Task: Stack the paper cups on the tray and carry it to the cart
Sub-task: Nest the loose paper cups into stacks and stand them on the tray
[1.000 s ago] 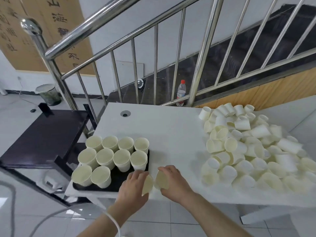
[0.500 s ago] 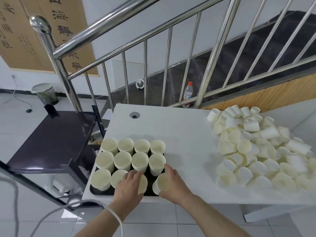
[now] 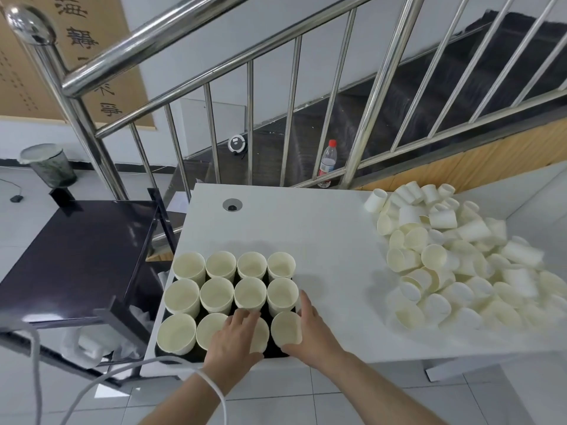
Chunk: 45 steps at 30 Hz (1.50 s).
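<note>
A black tray (image 3: 159,351) sits at the near left corner of the white table (image 3: 322,240), holding several upright cream paper cups (image 3: 217,294) in rows. My left hand (image 3: 234,342) grips a cup (image 3: 260,334) in the front row, third from the left. Beside it, my right hand (image 3: 310,329) holds the front-right cup (image 3: 287,331) upright on the tray. A large heap of loose paper cups (image 3: 460,265) lies on the table's right side. Left of the table stands the dark cart (image 3: 70,259).
A steel stair railing (image 3: 251,118) rises behind the table, with a plastic bottle (image 3: 327,162) on the stair behind it. A bin (image 3: 49,165) stands on the floor at far left. A white cable (image 3: 116,378) hangs near my left wrist. The table has a cable hole (image 3: 232,205).
Both hands carried their cups from the table's front edge onto the tray's front row. The view shifted, so the tray sits more to the centre.
</note>
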### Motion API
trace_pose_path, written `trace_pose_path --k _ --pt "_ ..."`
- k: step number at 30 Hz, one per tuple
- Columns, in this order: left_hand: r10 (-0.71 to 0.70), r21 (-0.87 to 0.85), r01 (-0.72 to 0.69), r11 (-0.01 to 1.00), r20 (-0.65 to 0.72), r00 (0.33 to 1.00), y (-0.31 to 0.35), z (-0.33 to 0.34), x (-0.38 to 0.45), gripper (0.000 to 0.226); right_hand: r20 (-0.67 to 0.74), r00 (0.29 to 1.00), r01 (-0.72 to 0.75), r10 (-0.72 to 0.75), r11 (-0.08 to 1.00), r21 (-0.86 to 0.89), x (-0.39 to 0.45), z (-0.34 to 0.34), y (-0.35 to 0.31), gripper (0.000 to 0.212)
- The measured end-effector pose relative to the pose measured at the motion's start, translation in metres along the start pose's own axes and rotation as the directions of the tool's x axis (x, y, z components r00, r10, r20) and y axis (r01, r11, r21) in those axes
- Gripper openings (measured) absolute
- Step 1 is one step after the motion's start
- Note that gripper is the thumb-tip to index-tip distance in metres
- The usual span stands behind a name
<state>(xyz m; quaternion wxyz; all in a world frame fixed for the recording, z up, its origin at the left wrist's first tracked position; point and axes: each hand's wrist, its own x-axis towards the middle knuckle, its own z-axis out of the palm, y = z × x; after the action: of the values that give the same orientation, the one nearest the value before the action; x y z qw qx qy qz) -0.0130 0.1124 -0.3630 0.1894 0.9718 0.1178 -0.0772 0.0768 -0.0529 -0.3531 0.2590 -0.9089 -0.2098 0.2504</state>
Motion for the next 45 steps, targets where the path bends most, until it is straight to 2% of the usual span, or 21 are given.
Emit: trace_pose_path --k 13,23,32,36,45 --pt "-0.032 -0.006 0.032 0.999 -0.032 0.999 -0.003 -0.002 0.005 0.068 0.093 0.996 0.006 -0.006 1.000 0.006 0.004 -0.004 0.004 0.115" --pt "-0.044 0.019 0.045 0.999 -0.050 0.998 -0.001 -0.004 0.005 0.057 0.096 0.995 0.027 -0.024 0.999 -0.024 0.005 -0.004 0.006 0.112" --pt "-0.050 -0.026 0.046 0.999 -0.154 0.987 0.008 -0.010 0.005 0.044 0.041 0.997 0.072 -0.069 0.994 -0.078 0.007 -0.013 0.011 0.096" --pt "-0.033 -0.045 0.025 0.999 -0.188 0.982 0.022 -0.012 0.007 0.039 -0.015 0.995 0.098 -0.100 0.990 -0.097 0.003 -0.023 0.017 0.082" --pt "0.039 -0.045 -0.049 0.998 -0.209 0.977 0.091 -0.009 0.028 0.042 -0.107 0.987 0.108 -0.119 0.988 -0.109 -0.013 -0.075 0.064 0.075"
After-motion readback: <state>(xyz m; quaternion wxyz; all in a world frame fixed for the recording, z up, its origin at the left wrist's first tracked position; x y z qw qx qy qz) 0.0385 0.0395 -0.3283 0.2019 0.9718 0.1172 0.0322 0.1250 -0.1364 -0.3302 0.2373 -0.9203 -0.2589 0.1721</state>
